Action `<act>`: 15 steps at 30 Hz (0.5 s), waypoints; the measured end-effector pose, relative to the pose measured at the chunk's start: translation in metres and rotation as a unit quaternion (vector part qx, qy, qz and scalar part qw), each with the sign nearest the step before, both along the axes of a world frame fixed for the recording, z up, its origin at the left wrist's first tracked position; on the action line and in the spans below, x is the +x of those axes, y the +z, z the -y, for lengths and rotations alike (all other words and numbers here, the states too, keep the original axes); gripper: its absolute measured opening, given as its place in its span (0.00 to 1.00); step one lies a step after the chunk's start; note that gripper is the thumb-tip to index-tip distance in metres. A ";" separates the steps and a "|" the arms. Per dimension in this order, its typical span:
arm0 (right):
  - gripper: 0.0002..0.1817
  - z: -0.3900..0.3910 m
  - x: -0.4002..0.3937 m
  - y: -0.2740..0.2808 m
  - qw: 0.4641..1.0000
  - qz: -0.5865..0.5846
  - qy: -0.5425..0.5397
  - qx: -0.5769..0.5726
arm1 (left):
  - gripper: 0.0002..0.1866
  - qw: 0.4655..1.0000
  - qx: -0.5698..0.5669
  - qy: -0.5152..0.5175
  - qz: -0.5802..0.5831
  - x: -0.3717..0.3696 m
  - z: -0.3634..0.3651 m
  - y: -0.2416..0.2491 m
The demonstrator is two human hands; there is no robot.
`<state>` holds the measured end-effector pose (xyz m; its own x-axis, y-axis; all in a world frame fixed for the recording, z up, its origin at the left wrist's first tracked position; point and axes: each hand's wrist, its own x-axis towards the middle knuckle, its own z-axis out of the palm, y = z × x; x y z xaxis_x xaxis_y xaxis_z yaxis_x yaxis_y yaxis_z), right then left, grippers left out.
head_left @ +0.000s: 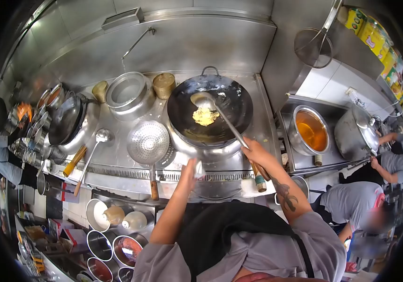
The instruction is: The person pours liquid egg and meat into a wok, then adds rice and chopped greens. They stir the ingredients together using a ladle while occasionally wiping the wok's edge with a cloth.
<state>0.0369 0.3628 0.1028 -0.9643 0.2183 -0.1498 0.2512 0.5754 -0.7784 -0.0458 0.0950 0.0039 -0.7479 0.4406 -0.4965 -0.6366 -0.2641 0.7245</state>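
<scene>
My right hand (254, 151) is wrapped round the handle of a ladle (229, 123). The ladle's bowl rests inside the black wok (182, 110), against a yellow clump that looks like scrambled egg (205, 117). The wok sits on a round burner ring, its far loop handle pointing at the back wall. My left hand (189, 171) is in front of the wok's near edge, apart from it, with fingers closed on what looks like a folded white cloth (198, 169); its fingers are partly blurred.
Left of the wok lie a perforated strainer (148, 142) and another ladle (103, 136). Behind them stands a metal pot (128, 94). At right, a pot of orange liquid (311, 130) stands near a tall lidded pot (354, 134). Co-workers (356, 202) are at the far right.
</scene>
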 end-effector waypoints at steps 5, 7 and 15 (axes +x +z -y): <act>0.22 -0.007 -0.003 -0.008 0.997 0.070 -0.006 -0.018 | 0.36 0.970 -0.165 -0.029 -0.178 0.010 0.082 -0.086; 0.23 -0.006 -0.004 -0.014 0.999 0.041 0.007 0.026 | 0.41 0.848 -0.428 -0.057 -0.309 0.014 0.095 -0.092; 0.23 -0.006 -0.005 -0.025 0.976 -0.064 0.037 0.207 | 0.41 0.721 -0.585 -0.155 -0.338 0.031 0.092 -0.072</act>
